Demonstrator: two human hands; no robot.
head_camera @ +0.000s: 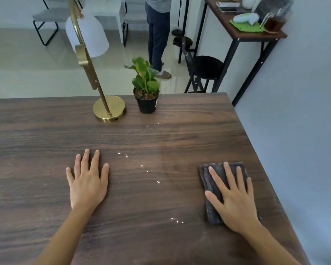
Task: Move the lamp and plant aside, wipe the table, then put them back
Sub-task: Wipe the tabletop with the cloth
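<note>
The left hand (88,178) lay spread flat on the dark wooden table (46,134), likely bracing; the right hand (235,196) pressed a folded grey cloth (208,180) lower right. The brass lamp (109,109) and black-potted green plant (146,96) stood upper centre, unmoved.

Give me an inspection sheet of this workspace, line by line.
Surface: dark wooden table, scattered with small droplets or specks down the middle.
Job's things: brass lamp and potted plant stand side by side, apart, near the far edge; folded dark cloth lies flat at right.
Clutter: nothing seen on the table.
Hands: left hand flat on bare wood; right hand flat on the cloth.
Cables: nothing seen.
Surroundings: a person stands beyond the table; black stool and side table with items at right; wall at right.
</note>
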